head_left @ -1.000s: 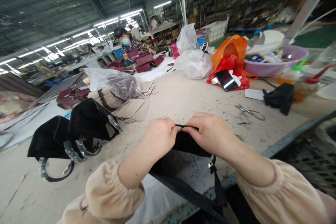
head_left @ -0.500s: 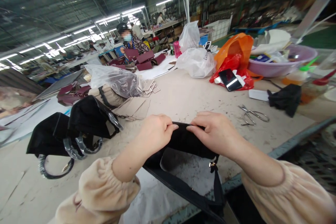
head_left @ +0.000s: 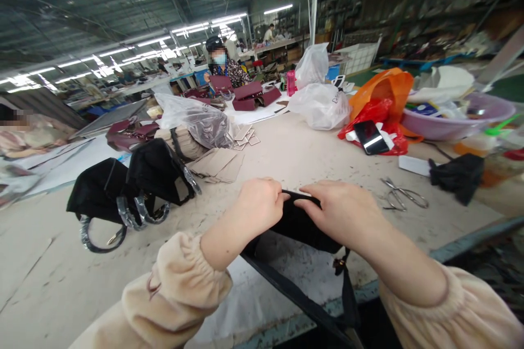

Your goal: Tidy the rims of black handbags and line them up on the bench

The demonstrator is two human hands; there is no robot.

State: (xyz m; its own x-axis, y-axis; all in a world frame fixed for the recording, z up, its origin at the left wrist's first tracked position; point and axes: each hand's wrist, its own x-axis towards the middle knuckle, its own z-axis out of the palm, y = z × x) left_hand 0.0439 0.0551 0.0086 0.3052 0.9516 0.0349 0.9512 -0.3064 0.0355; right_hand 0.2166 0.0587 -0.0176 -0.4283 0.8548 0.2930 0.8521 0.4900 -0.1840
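A black bag hangs by its top edge between my two hands at the near side of the table. My left hand is closed on that edge, thumb on the near side. My right hand grips the same edge a little to the right, its thumb and forefinger slightly apart with black material between them. A black strap with a gold-coloured fitting droops below, over the table's front edge. The fingers behind the bag are hidden.
Two black bags with plastic-wrapped handles lie at left, near beige card pieces. Scissors, a phone and a purple basin are at right. A co-worker is beyond maroon bags.
The camera view has shifted, so the table's things appear farther right. My right forefinger has lifted slightly away from its thumb; both hands remain at the bag's edge.
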